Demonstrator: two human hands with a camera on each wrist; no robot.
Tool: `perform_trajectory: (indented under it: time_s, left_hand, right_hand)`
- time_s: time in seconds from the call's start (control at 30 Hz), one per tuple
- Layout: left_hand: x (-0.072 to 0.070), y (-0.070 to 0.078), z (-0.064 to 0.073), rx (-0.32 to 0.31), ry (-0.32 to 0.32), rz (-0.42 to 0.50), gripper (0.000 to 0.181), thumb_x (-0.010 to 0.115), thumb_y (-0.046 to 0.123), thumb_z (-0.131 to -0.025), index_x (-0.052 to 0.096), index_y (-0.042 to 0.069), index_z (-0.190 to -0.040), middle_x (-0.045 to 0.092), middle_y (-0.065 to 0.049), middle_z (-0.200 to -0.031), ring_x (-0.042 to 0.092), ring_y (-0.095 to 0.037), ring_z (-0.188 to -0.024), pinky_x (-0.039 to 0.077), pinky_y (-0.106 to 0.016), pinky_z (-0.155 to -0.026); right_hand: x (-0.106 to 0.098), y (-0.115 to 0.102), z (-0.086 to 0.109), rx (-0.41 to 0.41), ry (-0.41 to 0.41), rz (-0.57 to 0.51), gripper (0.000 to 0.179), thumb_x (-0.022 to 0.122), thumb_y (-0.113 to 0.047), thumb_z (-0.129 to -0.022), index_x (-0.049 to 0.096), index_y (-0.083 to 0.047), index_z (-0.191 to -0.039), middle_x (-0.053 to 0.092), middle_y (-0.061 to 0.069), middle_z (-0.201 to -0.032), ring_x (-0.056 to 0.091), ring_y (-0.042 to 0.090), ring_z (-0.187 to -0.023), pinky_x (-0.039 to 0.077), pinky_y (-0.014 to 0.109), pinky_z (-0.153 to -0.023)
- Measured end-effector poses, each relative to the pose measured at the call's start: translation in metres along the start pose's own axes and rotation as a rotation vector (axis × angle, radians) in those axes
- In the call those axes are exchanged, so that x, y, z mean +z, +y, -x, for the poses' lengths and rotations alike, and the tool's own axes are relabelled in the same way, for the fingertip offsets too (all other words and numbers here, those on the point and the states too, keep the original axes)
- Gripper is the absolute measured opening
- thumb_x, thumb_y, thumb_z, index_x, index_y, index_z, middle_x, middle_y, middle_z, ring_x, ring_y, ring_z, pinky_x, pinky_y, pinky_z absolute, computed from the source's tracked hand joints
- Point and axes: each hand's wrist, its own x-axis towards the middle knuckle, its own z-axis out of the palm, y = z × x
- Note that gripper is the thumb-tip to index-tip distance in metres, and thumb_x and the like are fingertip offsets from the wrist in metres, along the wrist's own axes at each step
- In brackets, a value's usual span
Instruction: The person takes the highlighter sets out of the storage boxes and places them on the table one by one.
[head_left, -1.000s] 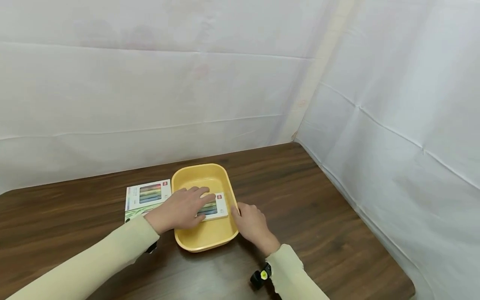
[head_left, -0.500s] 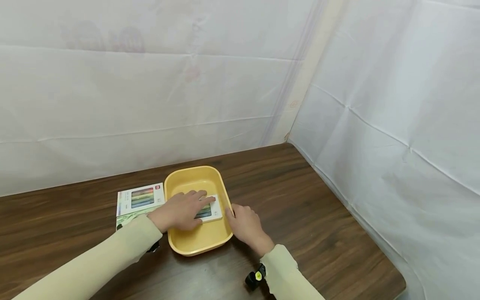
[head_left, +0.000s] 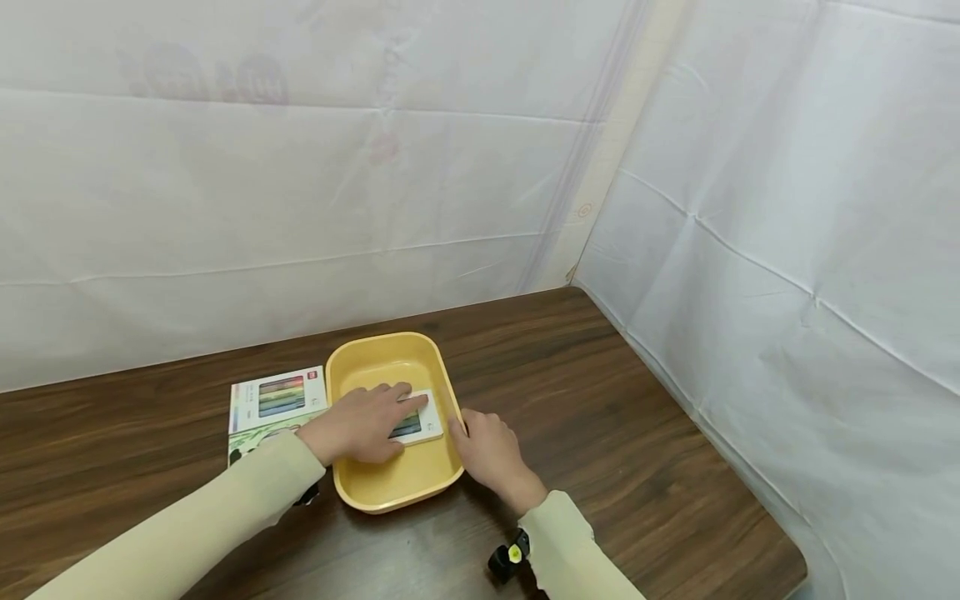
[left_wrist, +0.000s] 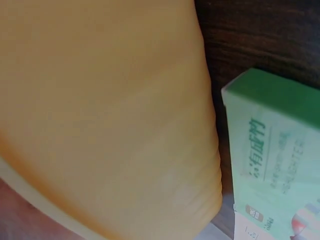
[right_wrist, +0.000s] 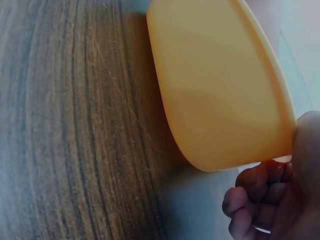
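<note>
In the head view a yellow plastic tray (head_left: 408, 483) stands on the table, with a white highlighter box (head_left: 429, 423) lying inside. My left hand (head_left: 367, 422) rests over that box, fingers spread across its top and hiding its left part. At the tray's right side my right hand (head_left: 491, 450) grips the rim, thumb on the inner side. The right wrist view shows that hand's fingers (right_wrist: 255, 185) curled under the tray's corner. A second highlighter box (head_left: 277, 398), white and green with a colored pen window, lies left of the tray, partly covered by my left sleeve.
The dark wood table (head_left: 645, 483) runs back to a white sheeted wall (head_left: 300, 208), with another sheeted wall (head_left: 787, 250) along the right. A wrist camera (head_left: 506, 560) sits under my right wrist.
The head view has turned slightly right, so everything appears further left. My left fingertips have shifted a little over the box, covering its red logo. The right hand keeps its grip on the tray.
</note>
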Motion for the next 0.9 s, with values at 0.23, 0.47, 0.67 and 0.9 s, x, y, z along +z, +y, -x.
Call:
perform_trajectory:
  time_s: [0.23,0.47,0.67,0.9]
  left_hand:
    - [0.0016,0.0003,-0.0011,-0.018,-0.014,0.011,0.065,0.066,0.029,-0.085,0.045,0.015,-0.144,0.044,-0.016,-0.146,0.05,-0.036,-0.125,0.045,-0.054,-0.094]
    - [0.002,0.0017,-0.0016,-0.02,-0.007,0.016,0.064,0.064,0.027,-0.084,0.046,0.015,-0.144,0.044,-0.017,-0.146,0.05,-0.036,-0.123,0.045,-0.053,-0.092]
    - [0.0022,0.0037,-0.0007,-0.016,0.011,0.015,0.063,0.064,0.026,-0.083,0.047,0.014,-0.143,0.045,-0.017,-0.143,0.052,-0.035,-0.118,0.046,-0.053,-0.089]
    - [0.0057,0.0024,-0.0016,0.003,0.049,0.016,0.063,0.065,0.028,-0.082,0.049,0.014,-0.142,0.047,-0.017,-0.141,0.053,-0.033,-0.113,0.047,-0.051,-0.085]
  right_hand:
    - [-0.0002,-0.0007,0.0002,0.009,-0.009,-0.01,0.031,0.044,-0.033,-0.102,0.062,-0.014,-0.085,0.051,-0.003,-0.059,0.049,0.01,-0.05,0.037,0.027,-0.049]
    - [-0.0006,-0.0006,0.0009,0.019,-0.022,-0.025,0.032,0.043,-0.035,-0.102,0.063,-0.014,-0.088,0.05,-0.004,-0.059,0.048,0.009,-0.049,0.036,0.026,-0.048]
    - [-0.001,-0.0005,0.0008,0.021,-0.023,-0.028,0.032,0.043,-0.035,-0.102,0.063,-0.014,-0.088,0.05,-0.003,-0.059,0.048,0.009,-0.049,0.036,0.026,-0.048]
    - [-0.0004,0.0002,0.004,0.004,-0.015,-0.028,0.032,0.043,-0.035,-0.102,0.063,-0.013,-0.089,0.05,-0.003,-0.059,0.048,0.009,-0.05,0.036,0.026,-0.049]
